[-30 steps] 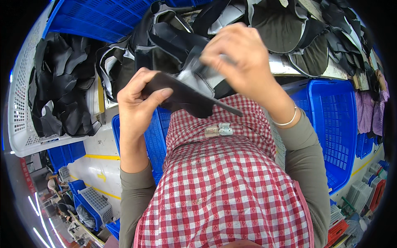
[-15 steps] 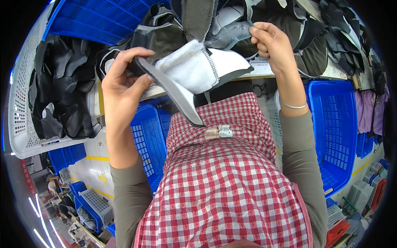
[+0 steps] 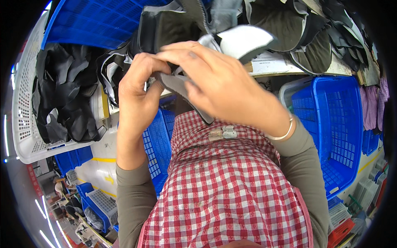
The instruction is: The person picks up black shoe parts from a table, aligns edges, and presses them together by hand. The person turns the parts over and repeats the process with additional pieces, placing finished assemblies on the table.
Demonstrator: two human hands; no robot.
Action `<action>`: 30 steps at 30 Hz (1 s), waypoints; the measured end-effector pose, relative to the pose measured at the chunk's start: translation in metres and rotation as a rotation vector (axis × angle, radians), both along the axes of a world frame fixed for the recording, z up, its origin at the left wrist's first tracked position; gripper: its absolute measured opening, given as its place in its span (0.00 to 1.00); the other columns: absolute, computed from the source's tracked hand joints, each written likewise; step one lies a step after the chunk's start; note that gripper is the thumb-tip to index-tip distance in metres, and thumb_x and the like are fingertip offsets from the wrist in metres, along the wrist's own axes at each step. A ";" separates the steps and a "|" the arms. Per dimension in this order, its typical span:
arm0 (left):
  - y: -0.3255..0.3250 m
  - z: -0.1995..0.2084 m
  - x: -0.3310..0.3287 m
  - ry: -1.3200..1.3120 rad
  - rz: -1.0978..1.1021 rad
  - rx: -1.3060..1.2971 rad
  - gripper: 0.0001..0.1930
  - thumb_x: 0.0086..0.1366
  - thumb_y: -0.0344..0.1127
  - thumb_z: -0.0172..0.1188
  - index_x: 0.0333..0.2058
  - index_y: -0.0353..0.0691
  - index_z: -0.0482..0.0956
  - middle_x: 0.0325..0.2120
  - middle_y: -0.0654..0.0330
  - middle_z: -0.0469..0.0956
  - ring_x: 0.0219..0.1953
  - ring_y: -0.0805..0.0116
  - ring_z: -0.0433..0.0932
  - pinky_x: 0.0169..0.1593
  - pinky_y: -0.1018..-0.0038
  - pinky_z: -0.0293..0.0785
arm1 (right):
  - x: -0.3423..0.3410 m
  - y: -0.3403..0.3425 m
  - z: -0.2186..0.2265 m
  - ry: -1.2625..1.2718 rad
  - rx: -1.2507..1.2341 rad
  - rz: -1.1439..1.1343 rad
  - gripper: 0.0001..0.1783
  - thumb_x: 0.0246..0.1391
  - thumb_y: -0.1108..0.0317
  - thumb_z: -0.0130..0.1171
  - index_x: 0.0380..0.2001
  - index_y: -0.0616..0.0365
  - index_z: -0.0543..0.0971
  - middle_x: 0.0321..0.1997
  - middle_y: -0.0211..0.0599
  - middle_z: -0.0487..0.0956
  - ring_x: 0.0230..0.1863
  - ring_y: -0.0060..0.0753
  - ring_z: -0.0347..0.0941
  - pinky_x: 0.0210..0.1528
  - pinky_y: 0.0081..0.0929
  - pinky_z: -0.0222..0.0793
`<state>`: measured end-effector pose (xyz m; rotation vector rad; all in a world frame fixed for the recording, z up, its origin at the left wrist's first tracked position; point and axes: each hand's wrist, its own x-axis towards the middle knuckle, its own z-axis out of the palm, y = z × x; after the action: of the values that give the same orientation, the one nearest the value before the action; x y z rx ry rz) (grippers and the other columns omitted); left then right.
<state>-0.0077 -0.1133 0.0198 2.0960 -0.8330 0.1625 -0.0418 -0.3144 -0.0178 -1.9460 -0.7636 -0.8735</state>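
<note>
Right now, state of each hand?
Left hand: closed, holding the dark grey piece.
Right hand: curled over the same piece; whether its grip is closed can't be told.

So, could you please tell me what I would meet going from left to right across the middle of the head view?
White basket with black pieces in it → left hand → right hand → large blue basket → purple checked cloth.

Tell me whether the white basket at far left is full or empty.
Well filled: dark pieces lie heaped in the white basket, some reaching its rim. How deep the pile goes, I cannot tell.
</note>
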 end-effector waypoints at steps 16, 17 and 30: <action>0.025 -0.055 -0.011 -0.499 -0.035 0.171 0.17 0.38 0.31 0.74 0.32 0.40 0.86 0.26 0.62 0.71 0.30 0.62 0.73 0.30 0.69 0.69 | -0.004 -0.023 -0.043 -0.233 -0.435 -0.214 0.09 0.39 0.65 0.67 0.29 0.49 0.85 0.30 0.19 0.81 0.30 0.23 0.75 0.30 0.23 0.70; 0.025 -0.056 -0.010 -0.531 -0.041 0.164 0.16 0.38 0.32 0.74 0.32 0.40 0.86 0.25 0.62 0.71 0.29 0.62 0.73 0.29 0.69 0.69 | -0.004 -0.024 -0.043 -0.233 -0.427 -0.196 0.09 0.39 0.65 0.67 0.29 0.49 0.85 0.30 0.20 0.81 0.31 0.23 0.75 0.31 0.23 0.71; 0.028 -0.054 -0.017 -0.665 -0.057 0.125 0.16 0.33 0.30 0.71 0.26 0.38 0.82 0.22 0.62 0.70 0.26 0.63 0.73 0.27 0.69 0.68 | -0.006 -0.027 -0.043 -0.248 -0.341 -0.055 0.12 0.43 0.69 0.69 0.35 0.55 0.86 0.34 0.26 0.84 0.27 0.24 0.74 0.26 0.23 0.67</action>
<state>-0.0245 -0.0858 -0.0345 2.1480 -1.3125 0.8265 -0.0476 -0.3410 -0.0611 -2.1873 -1.0662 -1.0889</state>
